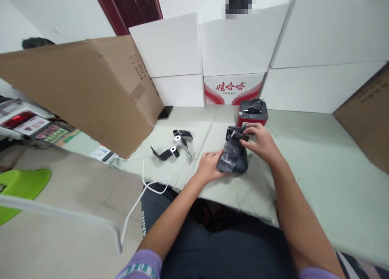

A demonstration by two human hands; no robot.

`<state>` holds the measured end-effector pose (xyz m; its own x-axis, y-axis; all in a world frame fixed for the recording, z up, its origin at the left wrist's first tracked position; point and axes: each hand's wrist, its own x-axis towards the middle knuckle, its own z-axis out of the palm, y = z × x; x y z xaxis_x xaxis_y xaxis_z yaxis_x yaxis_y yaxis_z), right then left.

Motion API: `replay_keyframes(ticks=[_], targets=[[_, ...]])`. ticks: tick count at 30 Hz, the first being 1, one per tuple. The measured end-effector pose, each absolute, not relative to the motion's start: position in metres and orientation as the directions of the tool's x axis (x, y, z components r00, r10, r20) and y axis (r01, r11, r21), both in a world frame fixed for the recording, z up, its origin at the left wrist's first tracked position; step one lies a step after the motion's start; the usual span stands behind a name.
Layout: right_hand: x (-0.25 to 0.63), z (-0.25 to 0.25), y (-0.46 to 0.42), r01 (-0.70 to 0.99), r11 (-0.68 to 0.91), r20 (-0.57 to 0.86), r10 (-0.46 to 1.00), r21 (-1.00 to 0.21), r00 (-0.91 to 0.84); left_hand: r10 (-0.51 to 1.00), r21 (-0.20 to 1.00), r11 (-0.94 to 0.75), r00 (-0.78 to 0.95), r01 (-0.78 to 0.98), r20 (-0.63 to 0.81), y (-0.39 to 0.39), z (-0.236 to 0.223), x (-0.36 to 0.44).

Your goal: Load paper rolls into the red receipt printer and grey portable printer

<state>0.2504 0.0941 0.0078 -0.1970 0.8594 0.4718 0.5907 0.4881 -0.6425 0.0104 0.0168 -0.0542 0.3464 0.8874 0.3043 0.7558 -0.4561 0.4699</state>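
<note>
My left hand (209, 165) grips the near side of a dark roll (233, 157) wrapped in crinkly black plastic, resting on the pale green table cover (304, 169). My right hand (259, 141) is closed over the roll's far end, fingers pinching the black wrapping there. Just behind it stands a small red and black printer (252, 111). Two small white paper rolls (176, 145) with loose black wrappers lie to the left of my hands.
A large tilted brown cardboard box (91, 88) stands at the left. White boxes (234, 56) line the back wall. A black phone (165, 112) lies near them. A white cable (136, 198) hangs off the front edge. A green stool (21, 186) is on the floor.
</note>
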Motion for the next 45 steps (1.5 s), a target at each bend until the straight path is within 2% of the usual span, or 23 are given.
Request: replay_keyframes(ticks=[4,6,8,12,15,21,26,30,39,42,45], targets=[[0.245,0.026,0.086,0.261,0.455,0.427,0.890,-0.851,-0.159,0.897,0.482,-0.434,0.318,0.761,0.307,0.017,-0.054,0.010],[0.233,0.035,0.082,0.146,0.421,0.393,0.900,-0.895,-0.191,0.896,0.493,-0.437,0.319,0.752,0.308,0.018,-0.055,0.010],[0.215,0.044,0.081,0.115,0.390,0.354,0.901,-0.913,-0.250,0.894,0.513,-0.444,0.326,0.734,0.307,0.018,-0.055,0.010],[0.168,0.057,0.090,0.242,0.375,0.296,0.905,-0.895,-0.306,0.914,0.529,-0.406,0.323,0.745,0.247,0.020,-0.053,0.009],[0.133,0.056,0.104,0.395,0.367,0.300,0.928,-0.842,-0.223,0.919,0.526,-0.392,0.341,0.755,0.196,0.022,-0.047,0.010],[0.091,0.034,0.130,0.709,0.310,0.375,0.925,-0.634,-0.069,0.906,0.538,-0.423,0.350,0.729,0.239,0.023,-0.049,0.009],[0.084,0.021,0.134,0.848,0.158,0.232,0.972,-0.506,-0.043,0.894,0.520,-0.447,0.348,0.728,0.282,0.024,-0.057,0.008],[0.084,0.020,0.130,0.885,0.091,0.150,0.988,-0.457,-0.024,0.891,0.511,-0.453,0.355,0.731,0.283,0.024,-0.058,0.009],[0.079,0.012,0.134,0.922,0.122,0.071,0.992,-0.366,-0.103,0.893,0.488,-0.450,0.377,0.748,0.246,0.024,-0.056,0.009],[0.078,0.016,0.132,0.912,0.133,0.171,0.983,-0.388,-0.071,0.898,0.512,-0.440,0.368,0.738,0.243,0.025,-0.056,0.009],[0.069,0.027,0.124,0.833,0.346,0.303,0.926,-0.432,-0.227,0.908,0.524,-0.417,0.361,0.743,0.211,0.027,-0.055,0.011]])
